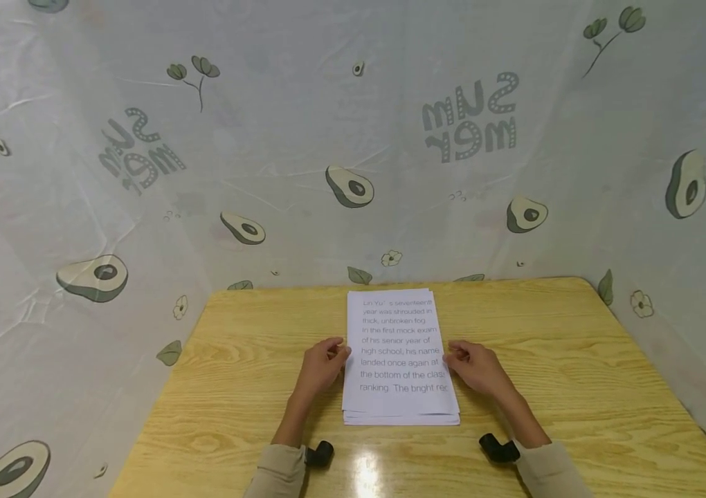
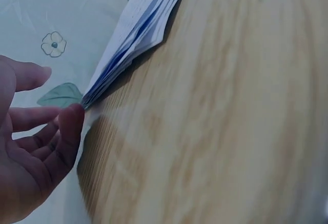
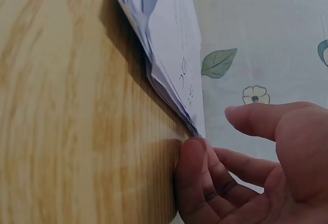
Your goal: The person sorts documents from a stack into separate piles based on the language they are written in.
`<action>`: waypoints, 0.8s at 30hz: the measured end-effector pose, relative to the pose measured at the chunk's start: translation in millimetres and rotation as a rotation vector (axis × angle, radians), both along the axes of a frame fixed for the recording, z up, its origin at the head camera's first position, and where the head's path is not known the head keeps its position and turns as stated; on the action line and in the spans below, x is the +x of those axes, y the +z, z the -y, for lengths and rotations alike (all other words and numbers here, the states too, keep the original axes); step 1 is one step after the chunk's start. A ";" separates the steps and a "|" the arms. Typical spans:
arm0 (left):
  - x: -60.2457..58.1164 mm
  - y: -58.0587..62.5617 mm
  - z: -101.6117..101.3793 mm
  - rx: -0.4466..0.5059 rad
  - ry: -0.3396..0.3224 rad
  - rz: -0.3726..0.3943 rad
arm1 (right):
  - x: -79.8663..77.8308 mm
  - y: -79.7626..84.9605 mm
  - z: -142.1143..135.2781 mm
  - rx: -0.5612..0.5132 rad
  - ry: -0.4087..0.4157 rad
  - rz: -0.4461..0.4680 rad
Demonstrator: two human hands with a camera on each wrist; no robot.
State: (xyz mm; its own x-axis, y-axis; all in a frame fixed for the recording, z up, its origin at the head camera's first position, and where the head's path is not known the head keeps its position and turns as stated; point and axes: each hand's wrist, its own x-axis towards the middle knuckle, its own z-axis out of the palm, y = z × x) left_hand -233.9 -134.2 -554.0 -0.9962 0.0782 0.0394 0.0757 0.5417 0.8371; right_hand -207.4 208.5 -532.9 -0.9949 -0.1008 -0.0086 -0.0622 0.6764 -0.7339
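A stack of printed paper sheets point(image 1: 398, 356) lies on the wooden table, its large text facing me. Its near edge is uneven, with lower sheets showing past the top one. My left hand point(image 1: 323, 366) is at the stack's left side; in the left wrist view its bent fingertips point(image 2: 75, 112) meet the paper edge point(image 2: 110, 65), while the thumb stands apart. On the opposite side, my right hand point(image 1: 476, 366) has its fingertips point(image 3: 193, 149) at the right edge of the sheets point(image 3: 177, 65), the thumb raised away from the paper.
The yellow wood-grain table point(image 1: 253, 360) reaches out on both sides of the stack. A pale curtain point(image 1: 291, 138) printed with avocados and flowers encloses its back and sides. Black wrist mounts point(image 1: 319, 454) sit by both sleeves.
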 end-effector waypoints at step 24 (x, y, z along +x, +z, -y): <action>-1.8 -1.3 -2.3 -0.015 -0.049 -0.014 | 4.0 -0.8 8.1 -0.055 0.022 -0.081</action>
